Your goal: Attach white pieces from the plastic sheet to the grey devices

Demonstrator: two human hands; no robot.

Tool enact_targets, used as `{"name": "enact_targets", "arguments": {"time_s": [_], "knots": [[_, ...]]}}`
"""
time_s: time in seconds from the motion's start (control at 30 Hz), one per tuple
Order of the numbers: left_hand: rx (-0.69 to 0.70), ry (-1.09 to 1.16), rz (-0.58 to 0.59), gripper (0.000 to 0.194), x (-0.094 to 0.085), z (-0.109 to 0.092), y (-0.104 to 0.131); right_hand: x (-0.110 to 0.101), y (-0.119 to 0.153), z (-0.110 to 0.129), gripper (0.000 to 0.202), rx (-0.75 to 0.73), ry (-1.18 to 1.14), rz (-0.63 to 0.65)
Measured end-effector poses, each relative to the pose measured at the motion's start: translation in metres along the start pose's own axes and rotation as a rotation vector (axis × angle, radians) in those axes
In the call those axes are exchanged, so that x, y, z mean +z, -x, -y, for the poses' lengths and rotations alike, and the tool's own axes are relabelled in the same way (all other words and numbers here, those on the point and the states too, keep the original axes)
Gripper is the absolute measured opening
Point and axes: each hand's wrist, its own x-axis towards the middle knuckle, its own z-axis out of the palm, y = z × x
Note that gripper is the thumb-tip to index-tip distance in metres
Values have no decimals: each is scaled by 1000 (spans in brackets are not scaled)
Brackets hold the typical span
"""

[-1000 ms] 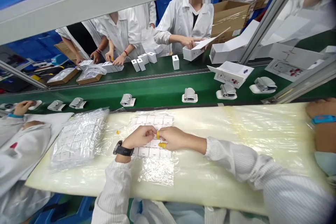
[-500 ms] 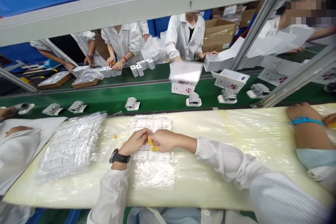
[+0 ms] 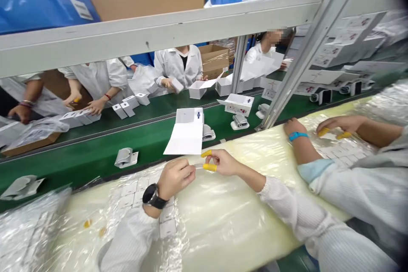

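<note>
A green conveyor [image 3: 153, 136] runs past the worktable's [image 3: 229, 221] far edge, and just above that edge the left hand [image 3: 175, 177] pinches a clear strip [image 3: 199, 165] (thin stuff!); it meets the right hand's [image 3: 225, 162] narrowly parted yellow-tipped fingers, their hold unclear.

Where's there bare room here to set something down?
The widest bare patch is on the yellow mat, between the small white boxes and your right sleeve. The green belt has a gap between its two leftmost grey cuffs. It's crowded at the mat's left end, with bagged boxes, and along the belt from the open white box rightward.
</note>
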Motion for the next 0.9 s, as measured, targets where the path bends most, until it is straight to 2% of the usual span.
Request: {"name": "enact_targets", "arguments": {"time_s": [0.13,0.23,0.33,0.43,0.5,0.57,0.63,0.7,0.77,0.9], "knots": [[176,-89,20,25,33,-4,-26,-37,8,-24,51,61,-49,150],[255,-110,-20,29,54,-8,-37,-50,13,-31,51,95,-72,149],[274,-95,-42,31,70,-10,-45,-59,15,-36,49,95,-65,120],[204,-79,19,25,76,-7,-59,-76,11,-46,47,21,42,89],[102,-80,89,16,77,-1,-76,-98,3,-56,44,-11,188,9],[-1,-83,146,26,78,9,-99,-126,-10,-68,39,1,392,-104],[-57,-88,171,36,84,22,-126,-153,-27,-79,30,29,597,-161],[-64,-97,190,39,94,36,-154,-174,-44,-86,20,46,742,-130],[-56,-110,232,44,108,47,-177,-184,-60,-89,15,43,825,-63],[-55,-134,372,50,130,59,-205,-187,-80,-91,13,9,899,52]]}}
